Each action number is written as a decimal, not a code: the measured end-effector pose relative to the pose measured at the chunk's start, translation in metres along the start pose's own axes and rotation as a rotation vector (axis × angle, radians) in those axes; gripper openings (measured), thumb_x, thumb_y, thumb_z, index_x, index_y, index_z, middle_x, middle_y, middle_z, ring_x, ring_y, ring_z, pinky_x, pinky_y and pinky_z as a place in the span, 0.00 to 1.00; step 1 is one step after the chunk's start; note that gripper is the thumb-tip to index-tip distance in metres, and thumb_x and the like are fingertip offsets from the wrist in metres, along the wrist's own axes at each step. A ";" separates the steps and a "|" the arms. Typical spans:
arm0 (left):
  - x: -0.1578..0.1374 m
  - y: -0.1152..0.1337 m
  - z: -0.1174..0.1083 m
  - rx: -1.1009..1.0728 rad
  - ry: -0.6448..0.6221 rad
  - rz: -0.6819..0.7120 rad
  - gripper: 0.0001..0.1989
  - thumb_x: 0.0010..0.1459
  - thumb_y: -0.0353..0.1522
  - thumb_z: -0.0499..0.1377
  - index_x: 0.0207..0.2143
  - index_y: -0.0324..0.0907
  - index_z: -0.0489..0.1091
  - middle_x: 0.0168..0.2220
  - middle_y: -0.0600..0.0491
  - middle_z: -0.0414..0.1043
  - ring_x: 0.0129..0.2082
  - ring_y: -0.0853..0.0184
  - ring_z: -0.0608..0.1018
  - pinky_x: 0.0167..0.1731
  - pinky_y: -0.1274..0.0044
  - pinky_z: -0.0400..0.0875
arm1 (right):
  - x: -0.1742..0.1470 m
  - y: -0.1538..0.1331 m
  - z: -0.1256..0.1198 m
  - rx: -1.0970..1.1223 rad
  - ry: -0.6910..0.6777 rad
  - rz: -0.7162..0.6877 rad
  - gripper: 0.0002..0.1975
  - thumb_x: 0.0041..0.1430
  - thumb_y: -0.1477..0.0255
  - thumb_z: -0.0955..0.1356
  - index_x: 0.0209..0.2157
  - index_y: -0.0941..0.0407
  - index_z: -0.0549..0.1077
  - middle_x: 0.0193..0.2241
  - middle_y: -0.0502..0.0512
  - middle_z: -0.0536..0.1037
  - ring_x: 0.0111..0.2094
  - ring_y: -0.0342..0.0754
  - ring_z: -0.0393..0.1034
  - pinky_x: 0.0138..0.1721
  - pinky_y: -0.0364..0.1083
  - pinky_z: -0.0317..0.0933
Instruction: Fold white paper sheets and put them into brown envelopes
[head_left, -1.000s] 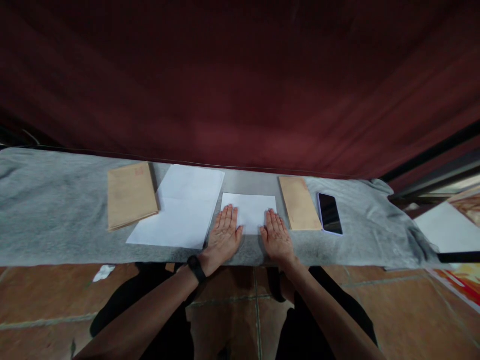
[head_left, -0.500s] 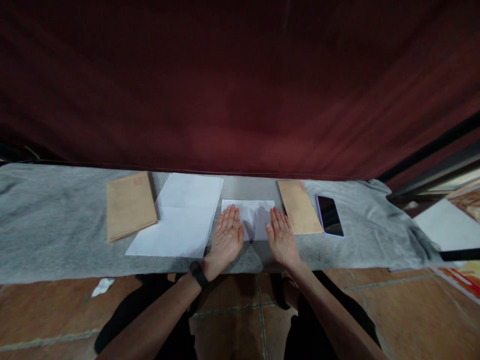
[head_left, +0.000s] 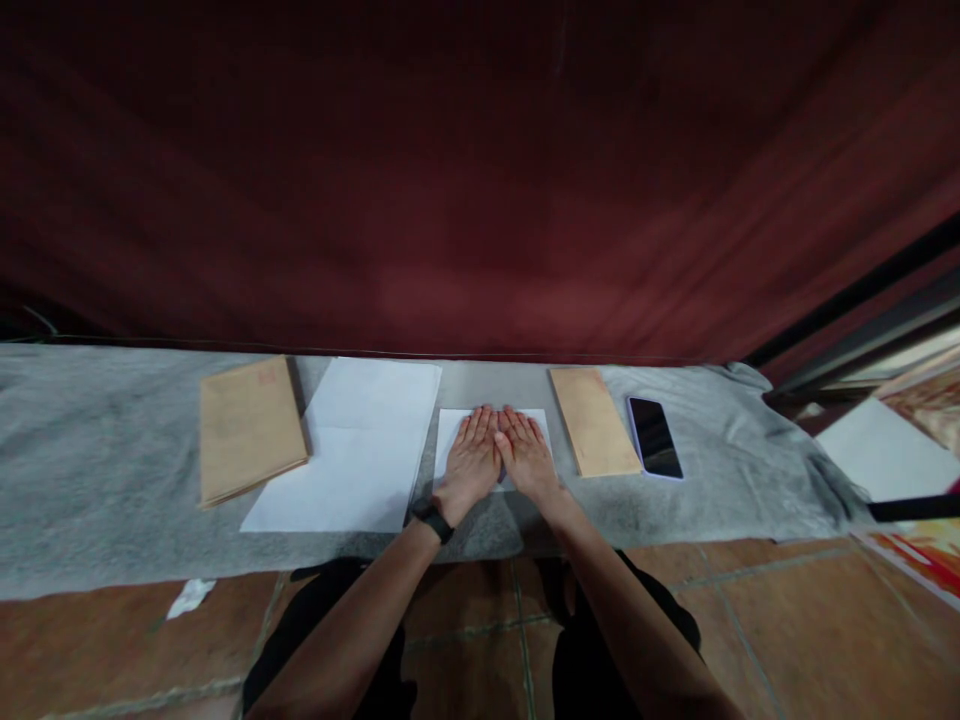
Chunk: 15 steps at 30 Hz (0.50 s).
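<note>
A small white sheet of paper (head_left: pixel 448 428), seemingly folded, lies on the grey cloth in front of me. Flat on its left half rests my left hand (head_left: pixel 472 455), fingers stretched out, with a dark band on the wrist. My right hand (head_left: pixel 526 455) lies flat on the right half, and the two hands meet at the middle. They cover most of the sheet. Just left is a stack of larger white paper (head_left: pixel 367 440), partly under a pile of brown envelopes (head_left: pixel 251 425). To the right lies a single brown envelope (head_left: pixel 596 420).
A phone (head_left: pixel 655 437) with a purple edge lies right of the single envelope. Grey cloth (head_left: pixel 735 460) covers the narrow surface, backed by a dark red curtain (head_left: pixel 480 200). A crumpled white scrap (head_left: pixel 191 597) is on the tiled floor (head_left: pixel 480 660).
Both hands have slid inward from the sheet's outer edges to its middle, where they now touch. The view has shifted slightly; the papers, envelopes and phone stay in place.
</note>
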<state>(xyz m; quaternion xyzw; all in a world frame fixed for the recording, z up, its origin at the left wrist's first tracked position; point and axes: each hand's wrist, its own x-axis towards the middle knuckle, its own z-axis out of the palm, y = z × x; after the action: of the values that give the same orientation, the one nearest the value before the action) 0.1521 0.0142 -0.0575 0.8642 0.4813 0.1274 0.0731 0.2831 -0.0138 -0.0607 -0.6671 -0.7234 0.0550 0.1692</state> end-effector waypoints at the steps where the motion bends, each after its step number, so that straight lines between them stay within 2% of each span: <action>1: 0.000 -0.002 -0.001 0.003 0.003 -0.014 0.29 0.67 0.30 0.41 0.68 0.29 0.53 0.70 0.38 0.52 0.72 0.57 0.52 0.70 0.60 0.48 | -0.001 0.001 0.001 -0.021 0.012 0.006 0.28 0.75 0.63 0.51 0.68 0.60 0.58 0.69 0.61 0.59 0.70 0.52 0.49 0.69 0.57 0.45; 5: -0.002 -0.008 -0.004 0.023 0.002 -0.084 0.30 0.68 0.32 0.41 0.68 0.25 0.53 0.70 0.36 0.51 0.72 0.56 0.51 0.70 0.61 0.47 | -0.004 0.007 0.003 -0.091 0.074 0.036 0.29 0.74 0.62 0.54 0.68 0.63 0.58 0.69 0.66 0.56 0.70 0.55 0.50 0.69 0.57 0.46; 9: -0.006 -0.014 -0.003 0.028 0.045 -0.121 0.30 0.67 0.33 0.42 0.68 0.25 0.52 0.71 0.35 0.50 0.72 0.55 0.50 0.69 0.60 0.47 | -0.009 0.015 0.006 -0.136 0.134 0.060 0.31 0.73 0.60 0.57 0.68 0.68 0.57 0.68 0.72 0.57 0.70 0.59 0.51 0.68 0.59 0.49; 15: -0.012 -0.017 0.000 0.081 0.084 -0.181 0.32 0.67 0.34 0.44 0.68 0.23 0.51 0.70 0.33 0.49 0.72 0.52 0.50 0.69 0.59 0.48 | -0.016 0.024 0.013 -0.186 0.231 0.063 0.35 0.73 0.57 0.55 0.67 0.73 0.57 0.66 0.77 0.59 0.68 0.63 0.54 0.66 0.61 0.52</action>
<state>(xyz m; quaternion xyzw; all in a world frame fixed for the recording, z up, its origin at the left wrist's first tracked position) 0.1319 0.0135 -0.0632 0.8134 0.5646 0.1370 0.0289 0.3030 -0.0251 -0.0831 -0.7042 -0.6797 -0.0841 0.1871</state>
